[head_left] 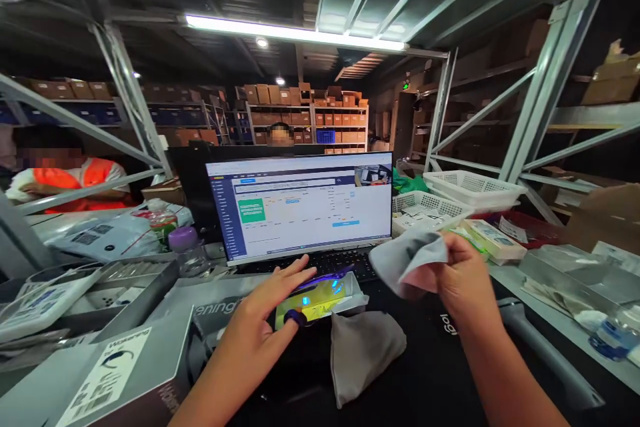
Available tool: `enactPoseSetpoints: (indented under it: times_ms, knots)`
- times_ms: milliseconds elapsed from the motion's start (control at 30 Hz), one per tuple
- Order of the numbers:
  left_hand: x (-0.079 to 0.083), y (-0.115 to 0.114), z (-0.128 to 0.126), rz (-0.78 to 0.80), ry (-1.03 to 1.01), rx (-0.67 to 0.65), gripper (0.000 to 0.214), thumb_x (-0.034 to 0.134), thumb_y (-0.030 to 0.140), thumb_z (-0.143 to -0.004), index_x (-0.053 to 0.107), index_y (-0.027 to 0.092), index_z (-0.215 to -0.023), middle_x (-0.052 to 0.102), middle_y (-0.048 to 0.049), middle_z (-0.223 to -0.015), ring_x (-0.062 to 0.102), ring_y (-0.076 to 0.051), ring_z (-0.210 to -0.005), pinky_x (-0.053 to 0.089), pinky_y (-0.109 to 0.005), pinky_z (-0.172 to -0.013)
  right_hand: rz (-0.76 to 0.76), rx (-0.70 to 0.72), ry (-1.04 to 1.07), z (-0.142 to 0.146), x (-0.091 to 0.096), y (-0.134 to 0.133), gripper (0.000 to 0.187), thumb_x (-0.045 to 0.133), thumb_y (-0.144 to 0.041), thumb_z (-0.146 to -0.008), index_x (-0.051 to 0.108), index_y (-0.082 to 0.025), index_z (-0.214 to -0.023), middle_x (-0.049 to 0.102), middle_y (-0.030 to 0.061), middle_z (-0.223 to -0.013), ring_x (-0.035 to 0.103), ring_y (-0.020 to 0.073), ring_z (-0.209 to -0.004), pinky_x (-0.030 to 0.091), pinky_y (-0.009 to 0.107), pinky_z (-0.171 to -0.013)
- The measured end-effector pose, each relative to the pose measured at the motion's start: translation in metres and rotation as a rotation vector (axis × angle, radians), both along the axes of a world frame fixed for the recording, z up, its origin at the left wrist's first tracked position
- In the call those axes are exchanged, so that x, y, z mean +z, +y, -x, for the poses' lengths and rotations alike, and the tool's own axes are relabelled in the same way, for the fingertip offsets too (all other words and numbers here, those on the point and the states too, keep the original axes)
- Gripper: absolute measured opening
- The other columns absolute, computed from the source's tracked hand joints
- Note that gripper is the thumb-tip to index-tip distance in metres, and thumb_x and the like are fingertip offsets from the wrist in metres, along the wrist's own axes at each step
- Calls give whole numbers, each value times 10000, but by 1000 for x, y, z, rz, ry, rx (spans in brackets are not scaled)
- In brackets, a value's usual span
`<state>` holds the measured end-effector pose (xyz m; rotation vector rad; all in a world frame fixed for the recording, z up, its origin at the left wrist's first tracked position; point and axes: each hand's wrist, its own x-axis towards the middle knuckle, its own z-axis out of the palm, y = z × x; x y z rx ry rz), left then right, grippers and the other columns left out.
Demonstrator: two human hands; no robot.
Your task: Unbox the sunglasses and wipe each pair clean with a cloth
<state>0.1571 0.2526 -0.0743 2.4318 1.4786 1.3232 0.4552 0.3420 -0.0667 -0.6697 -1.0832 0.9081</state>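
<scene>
My left hand [263, 310] is spread over the near-left end of a pair of glasses [315, 300] with yellow, mirror-like lenses and a dark purple frame. Its thumb lies at the frame's near end. A small open white box [356, 301] is around or under the glasses; I cannot tell which. Pinched in my right hand [465, 277] is a light grey cloth pouch [407, 260], raised to the right of the glasses. On the black mat between my hands lies a second grey cloth pouch [367, 353].
A lit monitor [305, 213] and keyboard [345, 260] stand ahead. Grey boxes [125, 360] fill the left, near a purple-lidded bottle [186, 250]. White baskets [470, 188] and a handheld scanner [550, 353] are on the right. A person in an orange vest [85, 180] sits far left.
</scene>
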Motion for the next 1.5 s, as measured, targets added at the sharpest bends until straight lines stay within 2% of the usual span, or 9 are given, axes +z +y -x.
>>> enactPoseSetpoints:
  times_ms: [100,233,467,567,767,833,1033,1333,1500]
  knots:
    - [-2,-1,-10,16,93,-6,676,476,89,-774,560,409,-1364,524,51,-1485,498,-253,-1376,410,-568,-1120,-242,-132,-202,6,-1,-15,292,800,-184,-717,519,-208,-640,706,19,-947,635,170,-796,491,234,-605]
    - [-7,0,-25,3,112,8,688,511,73,-673,632,309,-1308,643,9,-1361,621,-249,-1252,547,-462,-1026,-478,180,-611,36,-15,-31,250,674,-17,-728,526,-202,-645,726,29,-947,651,172,-859,482,264,-749]
    - [-8,-1,-32,-348,63,102,463,621,106,-643,730,220,-1079,785,-28,-1055,749,-228,-937,634,-373,-850,-14,671,-525,38,-15,-28,306,749,-86,-690,471,-198,-629,659,22,-810,567,144,-718,443,243,-651]
    - [-7,-3,-41,-478,169,89,368,594,94,-706,716,157,-1047,790,-60,-1001,750,-232,-869,642,-388,-810,-19,578,-635,39,-16,-32,286,730,-72,-661,477,-202,-624,632,11,-776,530,141,-673,408,237,-590]
    - [-13,-2,-51,-583,389,41,245,547,44,-841,700,109,-1022,786,-93,-1009,752,-226,-906,622,-407,-888,-281,82,-880,72,-35,-55,272,591,6,-618,419,-204,-620,470,-56,-611,378,99,-560,266,227,-521]
    - [-13,-2,-47,-542,326,16,269,579,60,-819,701,137,-1046,785,-73,-1035,748,-223,-950,608,-424,-929,-283,125,-899,69,-32,-54,272,573,11,-615,406,-204,-630,441,-65,-612,357,95,-570,252,224,-523]
    - [-7,-3,-37,-313,67,-33,419,619,83,-654,729,235,-1028,790,0,-991,756,-187,-875,567,-471,-1008,-185,688,-930,26,-3,-34,300,631,-41,-669,387,-201,-600,412,-78,-597,335,84,-568,259,221,-527]
    - [-11,1,-46,-462,118,-34,289,672,145,-725,708,183,-1009,793,-60,-936,761,-203,-806,608,-475,-925,-270,207,-992,66,-24,-58,340,621,-45,-690,328,-212,-645,364,-76,-608,279,96,-550,185,254,-526]
    - [-8,-3,-39,-364,83,-37,393,631,94,-653,725,233,-1009,792,3,-935,759,-177,-805,569,-501,-994,-281,574,-1014,41,-7,-43,403,742,-121,-719,354,-216,-664,416,-80,-657,338,99,-605,262,221,-554]
